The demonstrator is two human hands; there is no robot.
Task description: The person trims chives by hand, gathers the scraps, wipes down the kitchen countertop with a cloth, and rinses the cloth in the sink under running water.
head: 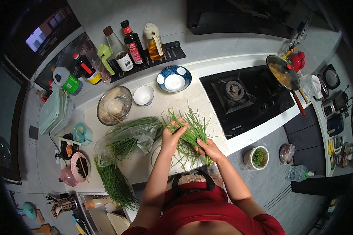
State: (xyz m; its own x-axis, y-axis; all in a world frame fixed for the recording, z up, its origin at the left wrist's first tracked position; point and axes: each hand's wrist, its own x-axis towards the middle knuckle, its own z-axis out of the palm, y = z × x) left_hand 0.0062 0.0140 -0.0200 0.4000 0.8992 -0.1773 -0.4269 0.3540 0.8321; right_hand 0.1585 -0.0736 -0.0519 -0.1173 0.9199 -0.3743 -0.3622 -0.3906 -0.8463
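Note:
A loose bunch of garlic chives (191, 129) is in both hands above the counter. My right hand (208, 149) grips the stems, whose ends stick out below it. Farther up and to the left, my left hand (174, 135) has its thumb and fingers closed on some of the leaves. Loose chive strands (185, 155) lie scattered beneath, partly over a round pale board or plate (158, 157). Left of my hands, a clear plastic bag (147, 138) holds more chives. Another thick chive bundle (114, 185) hangs over the counter's front edge.
At the back stand a steel bowl (101, 104) with dough and chopsticks, a white bowl (143, 95) and a blue-patterned bowl (174, 82). To the right is a gas hob (241, 114) with a lidded pan (282, 73). A bin (247, 160) with green scraps stands on the floor.

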